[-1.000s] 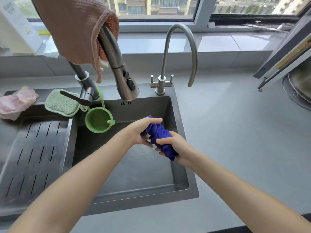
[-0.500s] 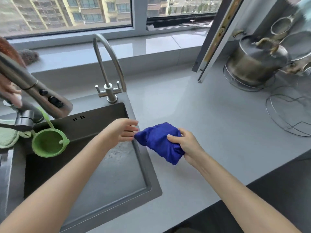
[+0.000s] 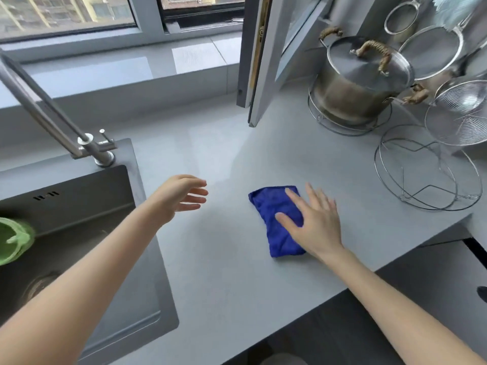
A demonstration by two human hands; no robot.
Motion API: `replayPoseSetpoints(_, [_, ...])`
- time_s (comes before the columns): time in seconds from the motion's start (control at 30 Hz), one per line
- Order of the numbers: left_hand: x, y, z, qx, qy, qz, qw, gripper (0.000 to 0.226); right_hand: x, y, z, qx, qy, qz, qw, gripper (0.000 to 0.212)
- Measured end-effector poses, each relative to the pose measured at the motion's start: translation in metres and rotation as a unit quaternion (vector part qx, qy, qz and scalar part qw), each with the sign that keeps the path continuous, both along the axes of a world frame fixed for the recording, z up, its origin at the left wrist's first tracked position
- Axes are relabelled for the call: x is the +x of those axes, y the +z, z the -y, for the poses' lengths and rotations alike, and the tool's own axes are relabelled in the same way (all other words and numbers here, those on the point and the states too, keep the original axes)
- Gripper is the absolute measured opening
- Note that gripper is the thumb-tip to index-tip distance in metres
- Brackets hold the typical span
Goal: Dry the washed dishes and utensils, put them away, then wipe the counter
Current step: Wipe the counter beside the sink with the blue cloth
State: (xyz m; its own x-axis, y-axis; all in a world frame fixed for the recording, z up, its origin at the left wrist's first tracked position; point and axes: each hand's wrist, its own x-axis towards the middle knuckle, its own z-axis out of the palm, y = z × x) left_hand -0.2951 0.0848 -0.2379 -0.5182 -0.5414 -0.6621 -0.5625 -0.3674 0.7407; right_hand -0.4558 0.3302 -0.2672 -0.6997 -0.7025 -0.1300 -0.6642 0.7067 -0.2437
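A folded blue cloth (image 3: 271, 214) lies flat on the grey counter (image 3: 226, 259), right of the sink. My right hand (image 3: 313, 222) presses down on the cloth's right half with straight, spread fingers. My left hand (image 3: 181, 197) hovers above the counter beside the sink's right rim, fingers relaxed and holding nothing, about a hand's width left of the cloth.
The dark sink (image 3: 79, 259) fills the left, with a steel tap (image 3: 52, 119) behind it and a green strainer (image 3: 14, 239) at its left edge. A lidded steel pot (image 3: 361, 83), wire strainers (image 3: 461, 114), a wire trivet (image 3: 424, 172) crowd the right. An open window sash (image 3: 261, 59) overhangs the counter.
The blue cloth went from being wrung over the sink by both hands to lying on the counter. My left hand let go of it; my right hand now presses it flat.
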Motion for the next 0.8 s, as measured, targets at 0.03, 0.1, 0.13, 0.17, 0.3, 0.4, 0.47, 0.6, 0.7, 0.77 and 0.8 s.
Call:
replayPoseSetpoints(0.03, [-0.002,-0.002,-0.001,-0.011,0.01,0.002,1.0,0.019,0.009,-0.015,0.011,0.068,0.025,0.013,0.997,0.089])
replayPoseSetpoints(0.1, [-0.005,-0.006,-0.003,-0.02,0.044,0.0,0.999,0.018,0.015,-0.045,0.021,0.115,0.083,0.002,0.99,0.089])
replayPoseSetpoints(0.13, [-0.005,-0.008,-0.002,-0.025,0.062,-0.003,0.998,0.016,0.005,-0.054,0.021,0.095,0.115,-0.006,0.989,0.083])
replayPoseSetpoints(0.17, [-0.004,-0.009,-0.001,-0.031,0.079,-0.004,0.996,0.013,-0.016,-0.059,0.018,0.073,0.143,-0.01,0.987,0.075])
replayPoseSetpoints(0.3, [0.009,-0.012,0.002,-0.061,0.14,0.001,0.988,0.008,-0.144,-0.057,0.034,0.094,-0.039,-0.039,0.994,0.07])
replayPoseSetpoints(0.4, [0.019,-0.016,0.005,-0.087,0.185,0.006,0.979,0.008,-0.142,-0.052,0.106,0.088,-0.135,-0.015,0.987,0.068])
replayPoseSetpoints(0.47, [0.017,-0.021,0.01,-0.1,0.228,0.005,0.969,0.01,-0.063,-0.064,0.139,0.025,0.037,-0.043,0.998,0.065])
replayPoseSetpoints(0.6, [0.018,-0.024,0.028,-0.152,0.303,0.005,0.941,0.019,0.099,-0.068,0.097,-0.065,0.522,0.02,0.85,0.053])
replayPoseSetpoints(0.7, [0.028,-0.022,0.042,-0.194,0.297,0.029,0.935,0.019,0.052,-0.074,0.123,-0.107,0.59,0.002,0.8,0.046])
replayPoseSetpoints(0.77, [0.038,-0.022,0.05,-0.211,0.303,0.044,0.928,0.019,-0.02,-0.078,0.172,-0.107,0.44,-0.044,0.89,0.06])
replayPoseSetpoints(0.8, [0.044,-0.022,0.053,-0.214,0.311,0.047,0.925,0.018,-0.063,-0.078,0.195,-0.074,0.325,-0.052,0.941,0.065])
